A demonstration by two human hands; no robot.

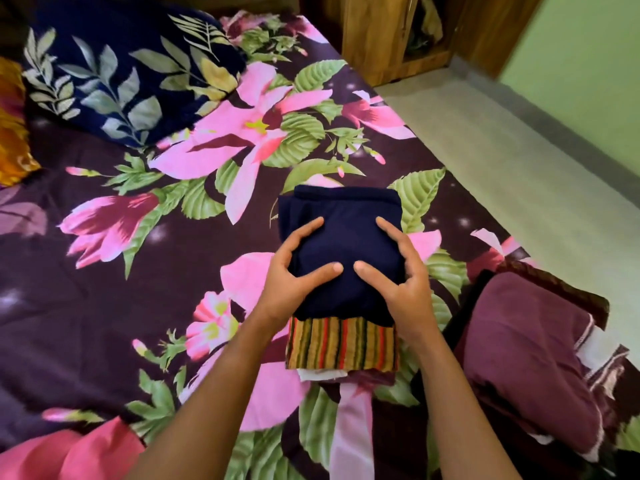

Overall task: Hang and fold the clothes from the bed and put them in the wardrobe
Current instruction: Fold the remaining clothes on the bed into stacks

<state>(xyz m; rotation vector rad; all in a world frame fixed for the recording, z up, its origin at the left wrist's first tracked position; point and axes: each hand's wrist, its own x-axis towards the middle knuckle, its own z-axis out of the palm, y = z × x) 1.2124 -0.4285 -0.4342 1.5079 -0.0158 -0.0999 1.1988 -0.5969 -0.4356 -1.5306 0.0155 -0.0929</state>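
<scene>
A folded navy garment (341, 216) lies on top of a small pile on the flowered bedsheet (114, 306). Under it shows a folded striped cloth (341, 344) in yellow, red and black, with white fabric peeking out below. My left hand (294, 285) grips the navy garment's left side, thumb on top. My right hand (401, 278) grips its right side the same way. A folded maroon garment (526, 355) rests at the bed's right edge. The wooden wardrobe (374, 32) stands at the far end, its door ajar.
A navy leaf-print pillow (114, 77) lies at the bed's far left, an orange cloth (14, 126) beside it. Pink fabric (69, 452) sits at the near left corner. Pale floor (502, 161) runs along the bed's right side to a green wall (588, 64).
</scene>
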